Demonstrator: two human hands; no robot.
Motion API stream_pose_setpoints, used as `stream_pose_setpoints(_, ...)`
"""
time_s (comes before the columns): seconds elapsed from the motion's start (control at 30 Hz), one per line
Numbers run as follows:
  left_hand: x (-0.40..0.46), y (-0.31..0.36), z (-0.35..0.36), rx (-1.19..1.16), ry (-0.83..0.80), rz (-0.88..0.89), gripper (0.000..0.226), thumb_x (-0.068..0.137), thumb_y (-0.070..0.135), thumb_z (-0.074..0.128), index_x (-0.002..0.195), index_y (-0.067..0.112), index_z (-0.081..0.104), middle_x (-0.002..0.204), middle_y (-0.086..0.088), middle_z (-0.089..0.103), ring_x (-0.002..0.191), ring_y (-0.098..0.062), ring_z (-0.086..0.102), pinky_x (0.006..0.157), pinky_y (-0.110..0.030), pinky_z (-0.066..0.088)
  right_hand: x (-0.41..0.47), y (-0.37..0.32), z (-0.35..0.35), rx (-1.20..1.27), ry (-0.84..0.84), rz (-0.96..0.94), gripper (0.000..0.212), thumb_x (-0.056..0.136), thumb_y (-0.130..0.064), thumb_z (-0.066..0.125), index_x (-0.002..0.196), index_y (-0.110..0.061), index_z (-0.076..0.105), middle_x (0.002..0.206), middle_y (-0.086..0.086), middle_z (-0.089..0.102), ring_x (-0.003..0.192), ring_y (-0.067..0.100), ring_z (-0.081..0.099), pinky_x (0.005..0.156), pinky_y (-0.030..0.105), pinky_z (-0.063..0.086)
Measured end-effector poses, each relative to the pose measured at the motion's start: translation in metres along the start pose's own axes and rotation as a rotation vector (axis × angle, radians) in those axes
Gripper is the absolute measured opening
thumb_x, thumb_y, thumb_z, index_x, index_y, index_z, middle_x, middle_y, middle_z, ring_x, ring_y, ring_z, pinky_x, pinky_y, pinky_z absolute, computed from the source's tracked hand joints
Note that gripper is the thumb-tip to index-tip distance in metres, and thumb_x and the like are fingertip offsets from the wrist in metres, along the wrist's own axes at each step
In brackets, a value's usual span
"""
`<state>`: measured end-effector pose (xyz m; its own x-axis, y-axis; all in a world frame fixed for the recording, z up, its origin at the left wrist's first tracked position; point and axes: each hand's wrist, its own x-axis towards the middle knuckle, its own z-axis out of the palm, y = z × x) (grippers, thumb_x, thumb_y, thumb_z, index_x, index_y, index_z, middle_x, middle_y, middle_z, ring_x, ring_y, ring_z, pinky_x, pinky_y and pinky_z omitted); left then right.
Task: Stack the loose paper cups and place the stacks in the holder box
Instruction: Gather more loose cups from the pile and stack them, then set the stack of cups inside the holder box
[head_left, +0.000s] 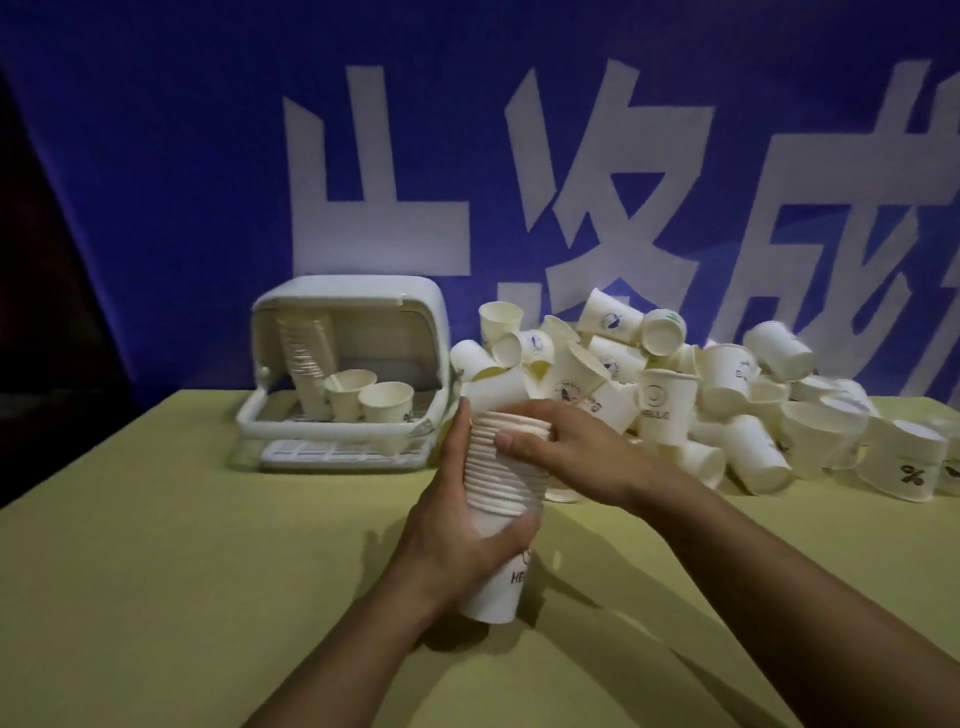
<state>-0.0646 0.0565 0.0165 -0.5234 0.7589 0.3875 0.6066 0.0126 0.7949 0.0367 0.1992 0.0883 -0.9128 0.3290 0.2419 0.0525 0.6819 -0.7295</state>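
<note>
So, biggest first: blue banner (208, 156) with large white characters hangs behind everything; yellow-green table (156, 571) in front of it, matte cloth look.

Holder box (343, 374) is the landmark: white moulded plastic, rounded hood flipped up, slatted tray floor, mouth facing the camera. Inside it, a leaning stack (306, 358) against its left wall and two single cups (363, 397) upright on the slats.

Loose cup pile (675, 395) sits right of the box, touching or nearly so. Thin white paper, rolled rims, tapered walls, small printed logos, lying at all angles.

Held stack (506, 467) is in front of the box and slightly to its right, off the table. Long axis near vertical, tipped a little, base toward the camera, rims ribbed in a tight column.

Left hand (457, 535) grips the lower stack, fingers curled round it, thumb across the front. Right hand (550, 441) comes in from the pile side, fingers wrapped over the upper rims, thumb pressed on the ribbing.

My read: the top cup (493, 392) is being seated. Box lies up-left of the stack, so the left hand is nearer. The stack would need tilting to match the leaning one. Tall nested paper flexes; it could buckle mid-column if carried by one end.
</note>
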Motion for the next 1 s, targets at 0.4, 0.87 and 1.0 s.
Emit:
stream_pose_setpoints(0.4,0.027,-0.038,-0.114,0.14,0.5,-0.066,0.099,0.067,0.073,0.058,0.14,0.071,-0.009,0.141,0.013,0.044,0.111,-0.013,0.059,0.082,-0.031,0.047,0.075,0.036,0.131,0.834,0.049,0.188,0.021,0.101,-0.022,0.057,0.118,-0.012,0.064,0.094,0.008,0.064,0.068,0.02,0.058,0.058,0.037,0.048)
stream_pose_setpoints(0.87,0.141,-0.073,-0.143,0.351,0.776,-0.058,0.096,0.075,0.034,0.087,0.135,0.045,0.013,0.152,-0.004,0.04,0.121,-0.035,0.056,0.092,-0.054,0.054,0.084,0.058,0.149,0.912,0.033,0.23,0.018,0.099,0.001,0.05,0.11,-0.002,0.063,0.073,0.008,0.056,0.056,0.015,0.048,0.051,0.031,0.041)
stream_pose_setpoints(1.0,0.147,-0.094,-0.136,0.363,0.77,-0.082,0.093,0.074,0.03,0.088,0.131,0.044,0.016,0.152,-0.006,0.039,0.124,-0.035,0.053,0.095,-0.055,0.052,0.085,0.061,0.15,0.908,0.002,0.219,0.018,0.1,-0.001,0.05,0.109,-0.003,0.064,0.071,0.007,0.055,0.059,0.017,0.048,0.054,0.032,0.042)
